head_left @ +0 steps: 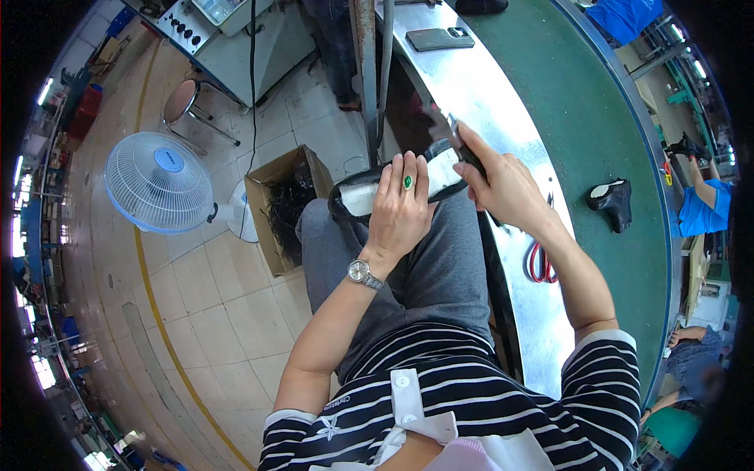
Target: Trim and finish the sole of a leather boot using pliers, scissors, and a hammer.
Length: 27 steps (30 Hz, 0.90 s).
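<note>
Across my lap lies a black shoe [339, 210], its white bottom side [357, 198] facing up. My left hand [402, 206] lies over its middle and grips it, fingers straight and together on the white surface. A ring with a green stone and a wristwatch are on that hand and wrist. At the shoe's right end, my right hand [503, 182] is closed around the dark handles of metal pliers [446, 132]. Their head points up and away, slightly blurred. Whether the jaws touch the shoe I cannot tell.
Beside my right leg runs a metal-topped bench [534, 330] with red-handled scissors [540, 263] and a phone [440, 39]. A black shoe [611, 206] sits on the green surface beyond. To my left stand a cardboard box [263, 228] of black scraps, a fan [159, 182] and a stool [182, 102].
</note>
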Motion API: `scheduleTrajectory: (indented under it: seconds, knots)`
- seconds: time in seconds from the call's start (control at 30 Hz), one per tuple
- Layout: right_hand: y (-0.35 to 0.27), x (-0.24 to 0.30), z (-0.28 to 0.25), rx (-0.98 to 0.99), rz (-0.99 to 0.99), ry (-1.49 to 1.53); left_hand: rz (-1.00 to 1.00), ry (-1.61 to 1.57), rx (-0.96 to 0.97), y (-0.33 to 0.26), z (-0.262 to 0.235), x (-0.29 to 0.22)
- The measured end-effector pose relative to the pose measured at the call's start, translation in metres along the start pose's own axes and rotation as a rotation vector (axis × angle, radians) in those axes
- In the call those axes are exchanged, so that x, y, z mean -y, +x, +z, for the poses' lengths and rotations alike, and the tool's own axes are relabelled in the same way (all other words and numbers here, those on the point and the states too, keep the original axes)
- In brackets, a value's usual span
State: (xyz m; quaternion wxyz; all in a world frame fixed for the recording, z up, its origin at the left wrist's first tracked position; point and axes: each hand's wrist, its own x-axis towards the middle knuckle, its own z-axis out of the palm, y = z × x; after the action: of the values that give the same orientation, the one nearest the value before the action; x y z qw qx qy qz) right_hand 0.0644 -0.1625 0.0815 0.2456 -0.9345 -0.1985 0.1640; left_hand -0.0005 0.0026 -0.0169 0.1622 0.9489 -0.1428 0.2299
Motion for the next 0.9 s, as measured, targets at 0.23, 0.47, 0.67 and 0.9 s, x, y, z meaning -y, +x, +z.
scheduleTrajectory:
  seconds: [0.23,0.47,0.67,0.9]
  knots:
    - [0.001,0.005,0.003,0.076,-0.104,-0.372,0.001,0.01,0.006,-0.001,0.0,-0.002]
    - [-0.003,0.004,0.021,-0.013,-0.118,-0.4,0.018,-0.006,-0.019,0.0,0.004,-0.002]
    - [-0.013,0.027,0.022,-0.149,-0.097,-0.272,-0.021,-0.06,-0.069,-0.002,0.004,-0.002]
    - [-0.004,0.018,0.02,0.033,-0.1,-0.401,-0.158,0.002,0.189,0.0,-0.032,0.015]
